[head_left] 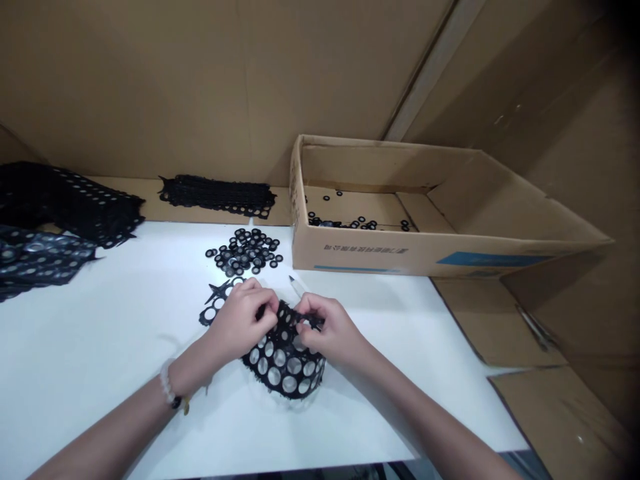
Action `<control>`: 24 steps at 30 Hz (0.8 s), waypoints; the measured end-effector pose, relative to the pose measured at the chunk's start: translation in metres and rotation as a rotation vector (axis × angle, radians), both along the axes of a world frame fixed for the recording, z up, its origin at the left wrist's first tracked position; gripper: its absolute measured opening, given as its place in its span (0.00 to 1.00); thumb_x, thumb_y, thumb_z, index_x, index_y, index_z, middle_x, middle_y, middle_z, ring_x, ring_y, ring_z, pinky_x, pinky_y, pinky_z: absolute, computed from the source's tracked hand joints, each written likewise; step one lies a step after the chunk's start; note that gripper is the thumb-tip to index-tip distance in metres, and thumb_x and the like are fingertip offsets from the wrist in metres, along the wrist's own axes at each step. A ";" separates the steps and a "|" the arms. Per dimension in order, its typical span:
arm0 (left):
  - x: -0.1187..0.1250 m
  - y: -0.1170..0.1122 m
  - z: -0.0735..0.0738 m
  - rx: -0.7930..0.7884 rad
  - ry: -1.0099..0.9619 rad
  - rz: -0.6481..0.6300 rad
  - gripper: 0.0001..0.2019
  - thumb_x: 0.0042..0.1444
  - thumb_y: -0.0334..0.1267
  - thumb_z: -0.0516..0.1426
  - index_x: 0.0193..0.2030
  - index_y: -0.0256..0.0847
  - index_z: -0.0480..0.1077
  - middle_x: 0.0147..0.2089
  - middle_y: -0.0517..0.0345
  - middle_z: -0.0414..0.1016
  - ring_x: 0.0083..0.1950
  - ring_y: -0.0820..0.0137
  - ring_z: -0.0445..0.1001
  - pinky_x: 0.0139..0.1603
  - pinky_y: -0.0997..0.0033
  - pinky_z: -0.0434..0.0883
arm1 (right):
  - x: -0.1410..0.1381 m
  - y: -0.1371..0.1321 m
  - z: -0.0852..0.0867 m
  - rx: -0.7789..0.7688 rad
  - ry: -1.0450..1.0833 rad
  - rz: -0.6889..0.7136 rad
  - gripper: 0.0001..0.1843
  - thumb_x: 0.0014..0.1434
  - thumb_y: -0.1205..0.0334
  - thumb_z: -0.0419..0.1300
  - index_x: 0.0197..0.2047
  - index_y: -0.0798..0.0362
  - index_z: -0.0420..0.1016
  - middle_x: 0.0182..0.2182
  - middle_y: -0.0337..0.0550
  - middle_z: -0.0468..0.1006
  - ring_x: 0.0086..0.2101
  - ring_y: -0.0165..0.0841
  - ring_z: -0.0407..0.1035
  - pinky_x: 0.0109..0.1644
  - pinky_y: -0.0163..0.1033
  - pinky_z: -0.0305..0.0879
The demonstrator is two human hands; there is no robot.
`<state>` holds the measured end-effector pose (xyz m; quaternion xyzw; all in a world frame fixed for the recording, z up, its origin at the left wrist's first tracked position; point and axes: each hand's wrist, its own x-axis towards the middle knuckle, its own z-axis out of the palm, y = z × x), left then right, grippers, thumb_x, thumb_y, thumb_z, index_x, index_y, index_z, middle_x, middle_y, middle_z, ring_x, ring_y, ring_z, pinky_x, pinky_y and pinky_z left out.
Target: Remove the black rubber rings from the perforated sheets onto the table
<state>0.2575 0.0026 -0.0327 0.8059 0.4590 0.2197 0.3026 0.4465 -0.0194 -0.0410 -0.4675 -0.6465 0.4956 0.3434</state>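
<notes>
Both hands are on a black perforated rubber sheet (280, 363), full of round holes and bent into a curve above the white table (150, 400). My left hand (245, 319) is closed, pinching the sheet's upper edge; part of the sheet sticks out beyond it on the left. My right hand (327, 327) pinches the same sheet at its right upper edge, fingertips close to the left ones. Whether a ring sits between the right fingertips is hidden. Just behind the hands lies a pile of small black rings (245, 252). A pen-like tool (297, 287) points away beside my right hand.
An open cardboard box (370, 250) at the back right holds scattered black rings. A stack of perforated strips (217, 192) lies at the back, and more perforated sheets (65, 207) lie at the left. Cardboard walls (150, 80) enclose the back and right.
</notes>
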 end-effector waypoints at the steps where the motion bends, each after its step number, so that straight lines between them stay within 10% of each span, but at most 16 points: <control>1: -0.002 0.001 0.002 -0.024 -0.039 0.000 0.09 0.53 0.30 0.46 0.26 0.40 0.65 0.28 0.58 0.66 0.36 0.66 0.65 0.40 0.63 0.61 | 0.001 0.000 0.001 -0.011 0.010 -0.014 0.04 0.44 0.68 0.56 0.25 0.52 0.61 0.23 0.33 0.64 0.26 0.27 0.57 0.30 0.31 0.55; 9: -0.003 -0.002 0.007 -0.024 -0.029 -0.096 0.13 0.59 0.46 0.54 0.28 0.40 0.64 0.29 0.59 0.67 0.37 0.66 0.64 0.38 0.67 0.63 | -0.001 -0.001 0.000 0.007 -0.043 0.023 0.03 0.47 0.67 0.57 0.26 0.53 0.64 0.23 0.33 0.65 0.26 0.27 0.58 0.30 0.30 0.55; 18: -0.002 0.002 0.001 -0.029 -0.042 -0.258 0.12 0.60 0.32 0.47 0.25 0.40 0.61 0.27 0.59 0.64 0.38 0.67 0.62 0.39 0.68 0.62 | 0.000 -0.002 0.000 0.005 -0.037 0.054 0.02 0.46 0.68 0.56 0.27 0.53 0.66 0.24 0.35 0.70 0.28 0.29 0.63 0.32 0.32 0.58; 24: 0.000 0.001 -0.004 -0.122 -0.277 -0.078 0.15 0.60 0.37 0.46 0.22 0.40 0.59 0.26 0.59 0.61 0.33 0.68 0.62 0.35 0.68 0.61 | -0.001 -0.002 0.005 -0.068 0.059 -0.037 0.03 0.43 0.68 0.55 0.26 0.53 0.64 0.26 0.37 0.72 0.29 0.31 0.65 0.33 0.33 0.59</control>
